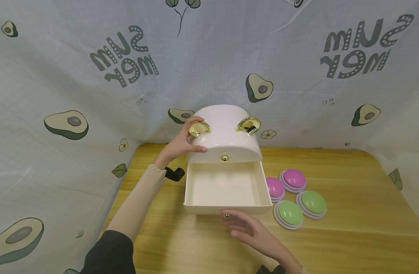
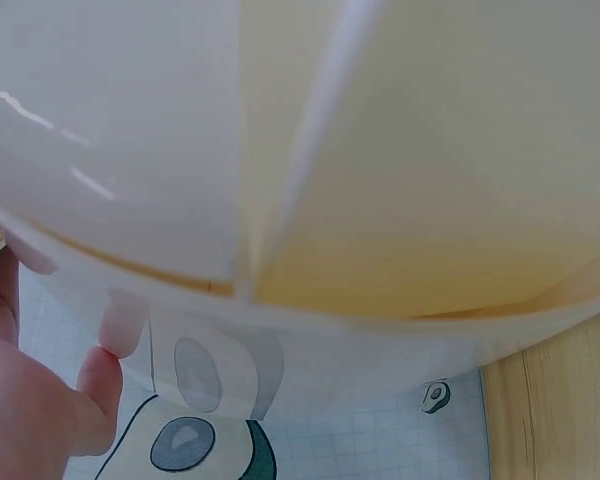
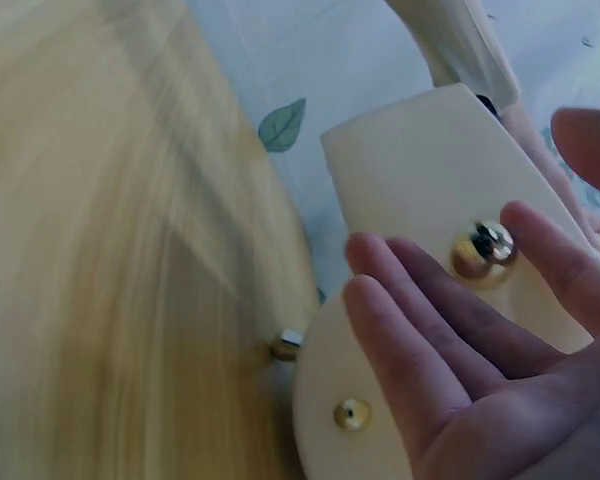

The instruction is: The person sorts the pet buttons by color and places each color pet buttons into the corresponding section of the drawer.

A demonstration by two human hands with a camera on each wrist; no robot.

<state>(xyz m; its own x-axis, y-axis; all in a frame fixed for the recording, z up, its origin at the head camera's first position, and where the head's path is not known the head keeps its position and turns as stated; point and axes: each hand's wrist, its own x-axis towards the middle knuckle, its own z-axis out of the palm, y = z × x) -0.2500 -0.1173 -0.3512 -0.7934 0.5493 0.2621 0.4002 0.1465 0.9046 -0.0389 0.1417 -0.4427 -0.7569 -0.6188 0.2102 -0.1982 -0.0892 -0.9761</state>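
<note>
The white drawer box (image 1: pixel 226 140) is gripped at one gold ear (image 1: pixel 199 128) by the left hand (image 1: pixel 182 144). The right hand (image 1: pixel 251 233) is held beside the drawer knob (image 1: pixel 227 216), fingers loosely extended.

One white drawer box (image 1: pixel 224 123) stands on one desk (image 1: pixel 350 198). The box has two gold ears (image 1: pixel 199 128) (image 1: pixel 249 125) and one pulled-out drawer (image 1: pixel 228 182). The head view shows two gold knobs (image 1: pixel 224 157) (image 1: pixel 226 216), one on the box's upper front and one on the drawer. The right wrist view also shows two knobs, the drawer's being one of them, plus one gold foot (image 3: pixel 287 345). Four dome buttons are there: two magenta buttons (image 1: pixel 294 178) (image 1: pixel 275 187) and two green buttons (image 1: pixel 290 212) (image 1: pixel 311 202). Two hands are in view, one left hand (image 1: pixel 181 144) and one right hand (image 1: pixel 250 233). One printed cloth (image 1: pixel 209 64) carries two blocks of lettering (image 1: pixel 125 57) (image 1: pixel 365 47).
</note>
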